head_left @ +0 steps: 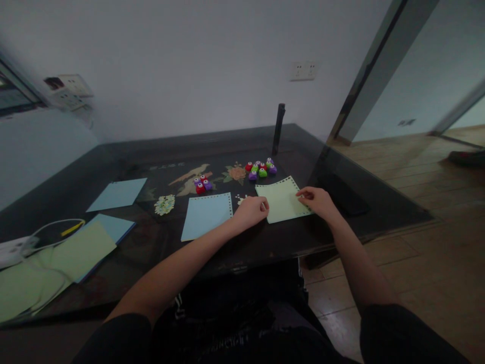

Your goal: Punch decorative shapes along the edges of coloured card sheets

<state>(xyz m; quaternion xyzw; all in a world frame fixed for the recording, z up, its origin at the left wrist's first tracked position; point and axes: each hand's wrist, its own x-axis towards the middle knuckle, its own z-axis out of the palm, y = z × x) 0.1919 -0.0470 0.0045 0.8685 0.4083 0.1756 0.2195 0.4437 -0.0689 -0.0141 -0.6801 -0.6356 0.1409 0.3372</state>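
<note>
A pale green sheet of loose-leaf paper (282, 202), with punched holes along its top and right edges, lies flat on the dark table between my hands. My left hand (249, 212) is closed at its left edge, thumb and finger curled into a ring there. At the right edge my right hand (316, 201) pinches the paper with its fingertips. Left of my left hand lies a light blue punched sheet (206, 215), partly under the wrist. Beyond the sheets sit small red, purple and green pieces with eye-like dots, in a larger cluster (260, 169) and a smaller cluster (202, 184).
On the left are another blue sheet (117, 194), stacked green and blue paper (81, 247), a white power strip (15, 252) and a cable. A dark upright post (279, 129) stands at the back. A black phone-like slab (344, 196) lies right of my right hand.
</note>
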